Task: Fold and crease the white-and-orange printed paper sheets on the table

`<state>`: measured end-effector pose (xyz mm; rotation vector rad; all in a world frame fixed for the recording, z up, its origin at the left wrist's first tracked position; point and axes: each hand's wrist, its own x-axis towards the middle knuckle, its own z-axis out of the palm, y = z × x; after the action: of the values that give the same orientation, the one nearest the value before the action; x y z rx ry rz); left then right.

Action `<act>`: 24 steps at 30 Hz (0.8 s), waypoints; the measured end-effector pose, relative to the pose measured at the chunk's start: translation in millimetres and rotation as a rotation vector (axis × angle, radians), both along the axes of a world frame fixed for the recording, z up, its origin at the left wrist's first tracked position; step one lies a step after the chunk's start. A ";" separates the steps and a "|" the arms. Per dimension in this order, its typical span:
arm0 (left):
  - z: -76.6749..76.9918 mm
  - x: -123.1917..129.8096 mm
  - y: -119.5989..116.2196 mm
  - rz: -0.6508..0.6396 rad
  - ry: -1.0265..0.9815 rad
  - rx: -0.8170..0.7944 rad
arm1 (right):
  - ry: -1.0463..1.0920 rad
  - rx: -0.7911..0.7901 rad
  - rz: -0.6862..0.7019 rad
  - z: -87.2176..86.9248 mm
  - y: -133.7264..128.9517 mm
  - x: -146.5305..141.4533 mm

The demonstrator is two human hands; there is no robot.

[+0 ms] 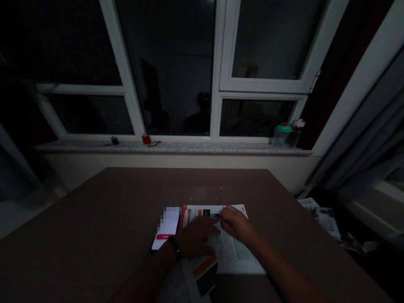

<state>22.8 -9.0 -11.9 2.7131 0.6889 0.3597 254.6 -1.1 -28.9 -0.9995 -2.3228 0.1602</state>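
My left hand [198,235], with a dark band on its wrist, lies with its fingers stretched over a printed sheet [186,275] that has an orange stripe and a dark picture. Beneath is a page with columns of print [243,256], its red-orange edge showing at the upper left. Against the page's upper part, my right hand [234,221] is closed in a pinch close to my left fingertips. A small reddish bit shows between the two hands; too dim to tell what it is. A phone [167,223] with a lit screen lies left of the page.
All this rests on a brown table [94,235]. Behind it, a speckled sill [195,148] carries a small red item [146,139], a dark small bottle [114,140] and a teal-lidded jar [282,134] beside a clear bottle [296,132]. Printed papers [326,221] lie beyond the table's right edge.
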 end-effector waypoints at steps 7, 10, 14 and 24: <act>5.1 -1.0 -2.0 0.015 0.014 -0.034 | 0.038 0.016 -0.216 -1.2 14.8 2.2; 8.3 -1.7 -4.1 0.028 0.063 -0.065 | 0.149 -0.016 -0.269 -2.4 12.2 7.4; 10.0 -2.0 -4.4 0.043 0.123 -0.058 | 0.265 -0.061 -0.289 -3.6 7.8 11.0; 5.7 3.1 1.7 0.196 0.046 0.071 | 0.292 -0.174 -0.180 -4.6 1.7 3.6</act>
<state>25.9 -7.3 -6.2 2.7343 0.9766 0.3754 258.2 0.6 -33.5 -1.1801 -1.9698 0.4124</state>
